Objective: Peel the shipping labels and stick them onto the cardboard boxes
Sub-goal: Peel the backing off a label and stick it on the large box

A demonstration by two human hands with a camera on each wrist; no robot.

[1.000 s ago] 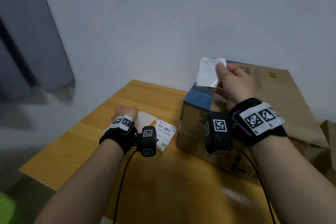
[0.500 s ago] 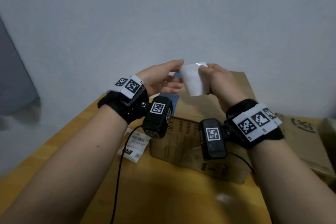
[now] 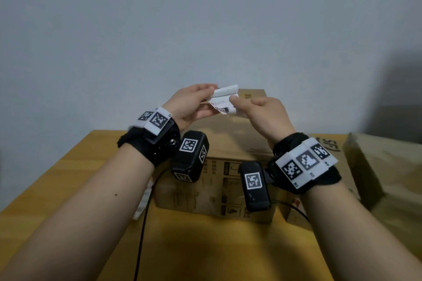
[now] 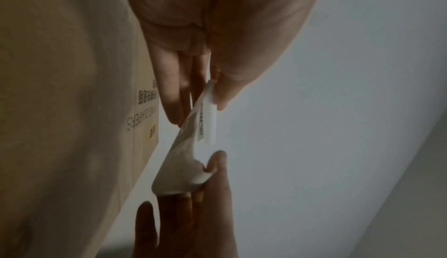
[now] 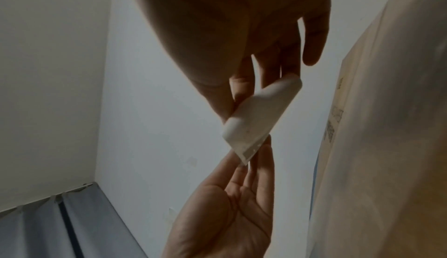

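Both hands hold one shipping label in the air above the tall cardboard box. My left hand pinches its left side between thumb and fingers. From the right, my right hand pinches the other edge. A white layer curls back along the top, and printed marks show beneath it. In the left wrist view the label stretches from the left hand to the right hand. The right wrist view has the curled label between the right hand and the left hand.
The box stands on a yellow wooden table against a white wall. More labels lie on the table at the left, partly behind my left forearm. Another cardboard box stands at the right. Cables hang from both wrist cameras.
My left hand rose from the table and took hold of the label that the right hand held up. The flat white sheet now has one layer curling away from the other.
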